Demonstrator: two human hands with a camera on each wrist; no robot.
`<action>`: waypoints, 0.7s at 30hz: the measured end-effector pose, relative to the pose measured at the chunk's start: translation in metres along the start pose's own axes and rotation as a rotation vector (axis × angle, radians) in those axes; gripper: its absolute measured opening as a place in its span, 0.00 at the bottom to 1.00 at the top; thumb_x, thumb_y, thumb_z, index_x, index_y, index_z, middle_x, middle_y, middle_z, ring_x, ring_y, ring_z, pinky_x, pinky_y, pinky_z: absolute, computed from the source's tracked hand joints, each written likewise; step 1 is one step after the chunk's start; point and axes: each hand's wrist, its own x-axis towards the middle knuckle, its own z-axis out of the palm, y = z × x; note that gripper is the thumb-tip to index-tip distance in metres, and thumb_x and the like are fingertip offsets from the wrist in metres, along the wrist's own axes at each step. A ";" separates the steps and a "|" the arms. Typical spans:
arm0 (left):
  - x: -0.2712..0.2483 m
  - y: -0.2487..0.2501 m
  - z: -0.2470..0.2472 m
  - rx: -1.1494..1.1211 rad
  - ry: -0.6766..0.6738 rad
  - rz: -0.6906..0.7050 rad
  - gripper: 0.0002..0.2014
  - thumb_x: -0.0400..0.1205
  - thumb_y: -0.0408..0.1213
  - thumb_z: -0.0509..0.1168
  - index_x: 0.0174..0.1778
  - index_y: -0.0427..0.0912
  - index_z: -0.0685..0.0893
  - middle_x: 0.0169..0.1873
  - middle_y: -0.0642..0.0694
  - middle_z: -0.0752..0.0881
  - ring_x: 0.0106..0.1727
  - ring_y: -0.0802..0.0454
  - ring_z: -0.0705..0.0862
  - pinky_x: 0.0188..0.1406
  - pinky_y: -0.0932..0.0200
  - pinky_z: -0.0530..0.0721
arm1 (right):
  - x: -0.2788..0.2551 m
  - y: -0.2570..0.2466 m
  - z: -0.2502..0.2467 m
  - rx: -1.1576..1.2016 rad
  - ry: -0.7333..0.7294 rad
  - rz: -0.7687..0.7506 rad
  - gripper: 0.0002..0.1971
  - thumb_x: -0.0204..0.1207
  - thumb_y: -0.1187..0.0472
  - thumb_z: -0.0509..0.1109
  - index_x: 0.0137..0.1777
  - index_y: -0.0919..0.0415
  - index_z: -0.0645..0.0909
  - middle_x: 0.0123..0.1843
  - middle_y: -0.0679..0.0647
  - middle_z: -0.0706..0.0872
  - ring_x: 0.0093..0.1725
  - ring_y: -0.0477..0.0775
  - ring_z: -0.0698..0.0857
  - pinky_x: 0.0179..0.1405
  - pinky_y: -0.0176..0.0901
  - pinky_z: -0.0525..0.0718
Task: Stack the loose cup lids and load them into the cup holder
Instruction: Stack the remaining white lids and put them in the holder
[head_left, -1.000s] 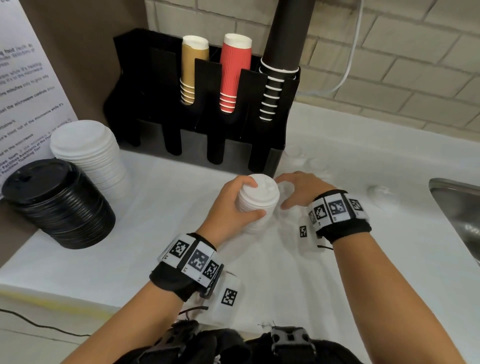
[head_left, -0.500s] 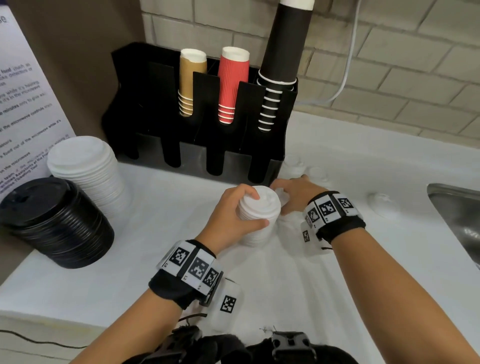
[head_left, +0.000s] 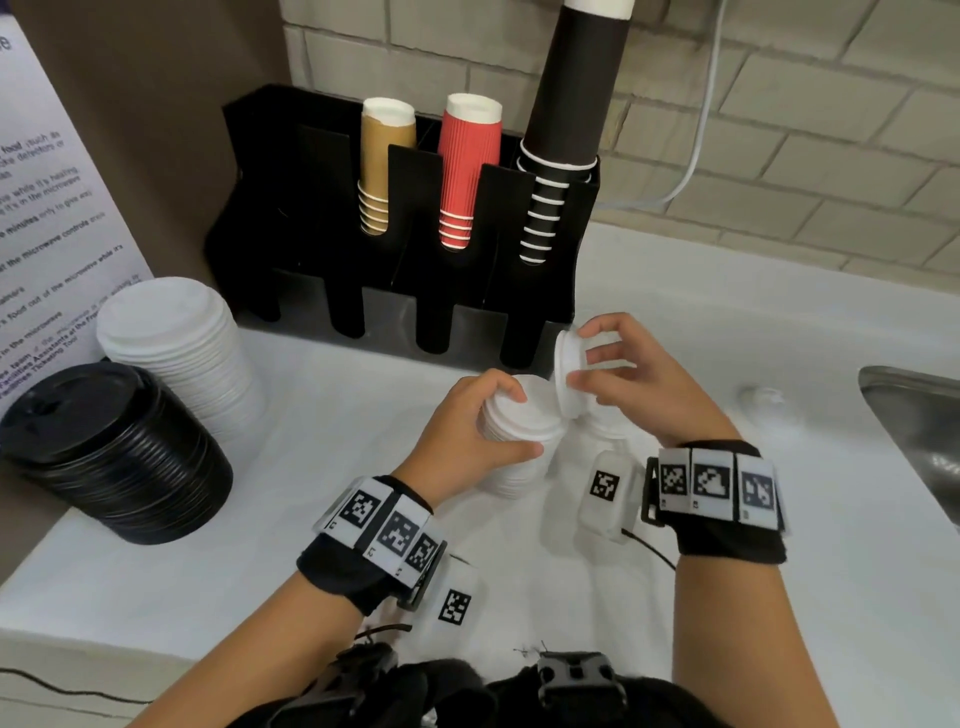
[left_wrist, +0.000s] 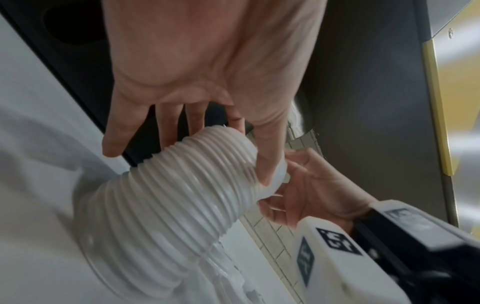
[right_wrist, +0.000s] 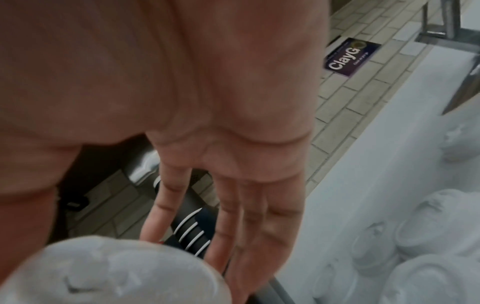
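A short stack of white cup lids (head_left: 519, 457) stands on the white counter, and my left hand (head_left: 519, 418) grips it around its top. The left wrist view shows the ribbed side of this stack (left_wrist: 182, 195) under my left hand (left_wrist: 215, 148). My right hand (head_left: 587, 358) pinches one loose white lid (head_left: 566, 379), held on edge just right of the stack's top. That lid (right_wrist: 111, 271) fills the lower left of the right wrist view. The black cup holder (head_left: 291, 208) stands behind, with brown, red and black cup stacks in three slots.
Several loose white lids (right_wrist: 420, 236) lie on the counter to the right, and one more (head_left: 763, 400) lies near the steel sink (head_left: 919, 431). A wider white lid stack (head_left: 176, 343) and a black lid stack (head_left: 104, 452) stand at the left.
My right hand has lifted a single lid off the counter and turned it on edge beside the stack's top. My left hand keeps its hold on the stack.
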 end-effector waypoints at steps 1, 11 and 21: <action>0.001 0.000 0.000 0.002 -0.002 0.003 0.20 0.71 0.37 0.80 0.51 0.53 0.78 0.60 0.48 0.80 0.62 0.54 0.77 0.60 0.66 0.76 | -0.004 -0.001 0.003 -0.018 -0.014 -0.012 0.18 0.68 0.60 0.79 0.52 0.40 0.78 0.48 0.46 0.83 0.37 0.35 0.84 0.36 0.24 0.79; 0.006 -0.010 0.005 -0.071 0.058 -0.003 0.36 0.66 0.37 0.83 0.65 0.52 0.70 0.58 0.63 0.78 0.55 0.80 0.76 0.48 0.83 0.73 | -0.009 -0.007 0.031 -0.265 -0.030 -0.096 0.17 0.65 0.60 0.80 0.50 0.41 0.82 0.56 0.49 0.81 0.53 0.45 0.81 0.48 0.29 0.74; 0.007 -0.015 0.004 -0.102 0.075 -0.051 0.37 0.64 0.38 0.84 0.65 0.51 0.71 0.60 0.60 0.79 0.59 0.71 0.77 0.48 0.83 0.74 | -0.004 -0.016 0.038 -0.391 -0.104 -0.105 0.18 0.62 0.61 0.79 0.49 0.40 0.83 0.56 0.48 0.79 0.56 0.45 0.78 0.50 0.24 0.70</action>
